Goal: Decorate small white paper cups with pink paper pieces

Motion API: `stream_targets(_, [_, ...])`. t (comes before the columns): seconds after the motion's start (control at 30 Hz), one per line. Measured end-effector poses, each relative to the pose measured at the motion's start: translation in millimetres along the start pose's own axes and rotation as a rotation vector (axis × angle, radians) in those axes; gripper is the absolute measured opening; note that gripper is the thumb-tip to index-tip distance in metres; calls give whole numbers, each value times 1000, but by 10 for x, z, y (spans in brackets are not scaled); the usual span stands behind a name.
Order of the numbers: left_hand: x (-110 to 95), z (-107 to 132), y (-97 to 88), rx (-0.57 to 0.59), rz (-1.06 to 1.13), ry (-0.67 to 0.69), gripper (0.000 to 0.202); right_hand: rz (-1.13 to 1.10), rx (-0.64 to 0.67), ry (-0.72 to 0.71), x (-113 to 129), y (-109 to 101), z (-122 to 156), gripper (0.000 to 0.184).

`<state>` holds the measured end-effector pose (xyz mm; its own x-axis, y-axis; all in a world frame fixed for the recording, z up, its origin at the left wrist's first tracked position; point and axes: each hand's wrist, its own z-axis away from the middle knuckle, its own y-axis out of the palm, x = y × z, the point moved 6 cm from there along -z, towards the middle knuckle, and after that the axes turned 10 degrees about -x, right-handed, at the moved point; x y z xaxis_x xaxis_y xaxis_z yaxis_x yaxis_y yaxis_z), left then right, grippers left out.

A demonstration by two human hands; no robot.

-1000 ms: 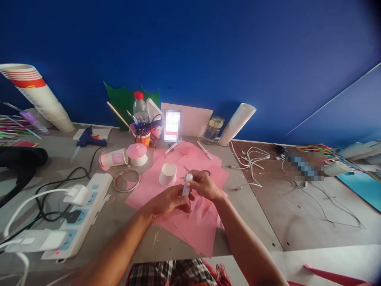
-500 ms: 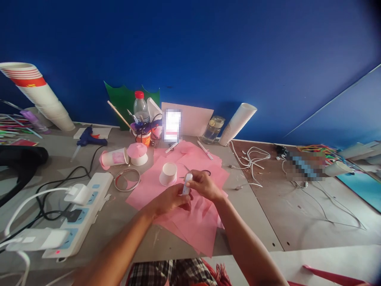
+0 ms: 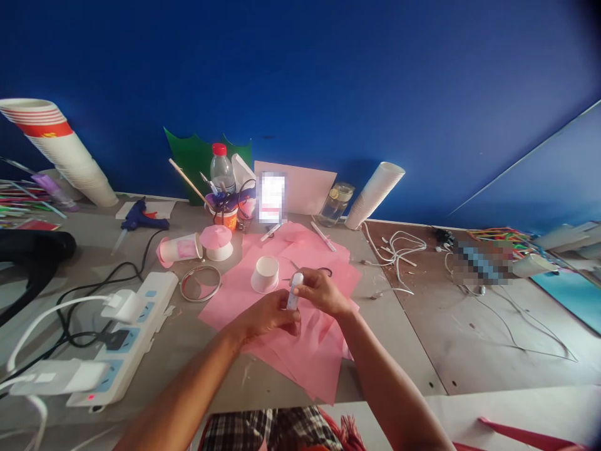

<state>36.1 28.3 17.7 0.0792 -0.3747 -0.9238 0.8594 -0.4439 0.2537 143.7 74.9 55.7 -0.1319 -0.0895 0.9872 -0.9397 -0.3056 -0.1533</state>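
i watched from the head camera, looking down at both hands over the loose pink paper sheets point(image 3: 319, 369) on the grey table point(image 3: 188, 382). the right hand point(image 3: 320, 292) was closed around what looked like a white glue stick point(image 3: 293, 292), pinching it from the side so that it stood nearly upright, tilted slightly, above the middle of the sheets. the left hand point(image 3: 267, 315) was curled and raised just beside it, with its fingertips point(image 3: 295, 315) near the stick's lower end. i could not tell whether they gripped it or only steadied it. to my eye, this was a sound way to hold it: the firm pinch on the barrel and the close support at the base limited wobble, while the top end stayed clear of the fingers. keeping both wrists lifted off the paper also helped, since nothing dragged the sheets. on the far left of the paper sat an upturned white paper cup point(image 3: 265, 274), and a pair of scissors point(image 3: 325, 272) lay just beyond the right hand. further left were a cup with a pink top point(image 3: 216, 243), a pink-wrapped cup on its side point(image 3: 179, 248) and a wire ring point(image 3: 200, 283).
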Motion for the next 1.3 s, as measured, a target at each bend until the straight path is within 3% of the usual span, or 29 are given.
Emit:
stream_targets(0.2, [-54, 85, 33, 121, 113, -14, 31, 21, -14, -3, 6, -39, 5, 34])
stream_targets(0.43, [33, -34, -42, -29, 8, -14, 34, 9, -10, -8, 23, -5, 8, 36])
stream_targets(0.8, [40, -54, -27, -32, -36, 62, 32, 11, -5, -14, 15, 7, -2, 36])
stream_targets(0.97, [-37, -4, 19, 28, -31, 107, 32, 12, -7, 25, 5, 5, 6, 35])
stream_targets(1.3, [-20, -30, -12, -47, -95, 131, 39, 158, -79, 63, 0, 36, 4, 26])
